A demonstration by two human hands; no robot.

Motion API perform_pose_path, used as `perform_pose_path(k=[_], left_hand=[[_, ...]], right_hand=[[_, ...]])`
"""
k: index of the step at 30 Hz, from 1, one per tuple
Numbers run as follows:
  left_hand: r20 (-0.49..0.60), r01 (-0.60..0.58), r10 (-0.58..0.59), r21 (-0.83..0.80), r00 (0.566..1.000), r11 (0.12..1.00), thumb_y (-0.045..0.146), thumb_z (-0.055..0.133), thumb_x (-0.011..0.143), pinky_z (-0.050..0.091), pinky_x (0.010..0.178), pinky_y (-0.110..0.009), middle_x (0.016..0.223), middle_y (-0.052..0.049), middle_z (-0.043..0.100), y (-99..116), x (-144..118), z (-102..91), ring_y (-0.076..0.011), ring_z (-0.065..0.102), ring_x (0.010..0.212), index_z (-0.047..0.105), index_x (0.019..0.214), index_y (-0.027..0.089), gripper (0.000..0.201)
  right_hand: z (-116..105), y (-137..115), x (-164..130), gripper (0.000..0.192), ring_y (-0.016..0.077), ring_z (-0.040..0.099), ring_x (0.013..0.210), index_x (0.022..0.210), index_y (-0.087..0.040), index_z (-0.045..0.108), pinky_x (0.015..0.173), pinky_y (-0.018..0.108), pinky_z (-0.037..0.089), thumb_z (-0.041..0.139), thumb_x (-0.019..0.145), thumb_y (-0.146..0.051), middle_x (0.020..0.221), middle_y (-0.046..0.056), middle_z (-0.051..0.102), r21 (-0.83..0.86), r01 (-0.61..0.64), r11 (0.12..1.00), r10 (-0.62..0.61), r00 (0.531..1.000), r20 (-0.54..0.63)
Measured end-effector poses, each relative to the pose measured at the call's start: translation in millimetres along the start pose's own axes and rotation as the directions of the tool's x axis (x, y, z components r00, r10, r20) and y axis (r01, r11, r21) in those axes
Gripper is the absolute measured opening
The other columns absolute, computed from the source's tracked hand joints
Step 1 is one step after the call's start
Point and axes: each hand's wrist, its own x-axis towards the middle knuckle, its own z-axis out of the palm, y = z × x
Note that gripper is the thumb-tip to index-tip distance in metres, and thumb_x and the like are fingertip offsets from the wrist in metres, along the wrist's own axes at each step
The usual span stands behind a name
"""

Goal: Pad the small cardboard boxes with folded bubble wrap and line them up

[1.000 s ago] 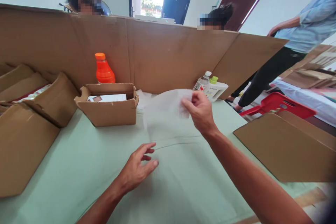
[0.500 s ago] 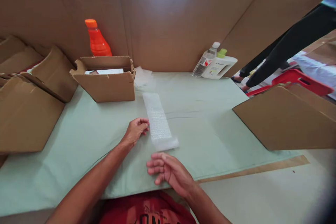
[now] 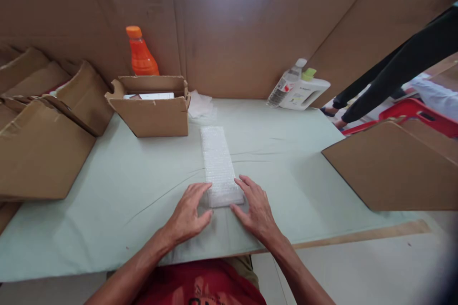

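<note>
A long strip of bubble wrap [image 3: 219, 159] lies flat on the pale green cloth, its near end folded over or layered. My left hand [image 3: 189, 212] rests at the left side of that near end, thumb and fingers apart, fingertips at the strip's edge. At the opposite edge is my right hand [image 3: 255, 207], also with thumb and fingers spread, its fingertips touching or just over the corner. Neither hand grips the wrap.
An open cardboard box [image 3: 161, 121] holding white items stands behind, with an orange bottle [image 3: 143, 59] beyond it. More boxes [image 3: 43, 152] are at left, another box [image 3: 393, 167] at right. A clear bottle [image 3: 286, 85] and white jug [image 3: 304, 94] lean at the back. A person's legs [image 3: 397, 62] show at right.
My right hand has moved up to the wrap's right edge. My left hand has shifted down to the near left corner and opened. The wrap's near end now lies straighter.
</note>
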Motion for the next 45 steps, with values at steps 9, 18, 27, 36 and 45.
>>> perform_pose_path(k=[9, 18, 27, 36, 45], left_hand=[[0.056, 0.11, -0.116, 0.098, 0.992, 0.989, 0.016, 0.056, 0.081, 0.05, 0.091, -0.043, 0.101, -0.006, 0.069, -1, -2, 21.7, -0.0238, 0.062, 0.093, 0.047, 0.145, 0.022, 0.065], [0.032, 0.324, -0.325, 0.046, 0.945, 0.945, 0.019, 0.056, 0.083, 0.045, 0.07, -0.027, 0.079, 0.001, 0.067, 5, 2, 8.9, -0.0168, 0.059, 0.07, 0.057, 0.137, 0.022, 0.054], [-0.077, 0.05, -0.027, 0.315, 0.997, 0.948, 0.024, 0.056, 0.091, 0.046, 0.097, -0.043, 0.12, -0.013, 0.068, 9, 3, 9.8, -0.029, 0.06, 0.112, 0.061, 0.129, 0.018, 0.039], [0.049, 0.113, -0.131, 0.275, 0.99, 0.955, 0.018, 0.052, 0.091, 0.05, 0.089, -0.038, 0.108, -0.009, 0.074, 4, -21, 7.7, -0.0235, 0.068, 0.095, 0.059, 0.133, 0.023, 0.043], [0.006, -0.11, 0.115, 0.334, 0.993, 0.936, 0.023, 0.056, 0.093, 0.049, 0.093, -0.044, 0.115, -0.013, 0.07, 4, -24, 5.2, -0.0275, 0.062, 0.105, 0.06, 0.129, 0.017, 0.037]], right_hand=[[-2, -5, 8, 0.026, 0.0204, 0.069, 0.087, 0.111, -0.023, 0.072, 0.081, 0.035, 0.056, 0.057, 0.091, -0.025, 0.1, 0.006, 0.076, 0.403, -0.079, 0.912, -0.005, 0.979, 0.204], [-10, -27, -25, 0.021, 0.0205, 0.066, 0.09, 0.111, -0.024, 0.069, 0.083, 0.036, 0.054, 0.059, 0.093, -0.02, 0.103, 0.008, 0.072, 0.29, 0.081, 0.954, -0.032, 0.985, -0.167], [12, -32, -22, 0.028, 0.0252, 0.066, 0.103, 0.113, -0.021, 0.068, 0.086, 0.043, 0.049, 0.05, 0.096, -0.011, 0.111, 0.01, 0.075, 0.082, 0.241, 0.967, -0.242, 0.97, -0.001], [4, -34, -27, 0.024, 0.0232, 0.067, 0.103, 0.114, -0.023, 0.069, 0.088, 0.039, 0.054, 0.053, 0.097, -0.023, 0.112, 0.009, 0.072, 0.298, 0.055, 0.953, -0.055, 0.998, -0.01], [11, -34, -28, 0.024, 0.0246, 0.067, 0.095, 0.116, -0.022, 0.067, 0.083, 0.041, 0.051, 0.052, 0.098, -0.018, 0.107, 0.009, 0.075, 0.128, 0.187, 0.974, -0.193, 0.981, 0.036]])
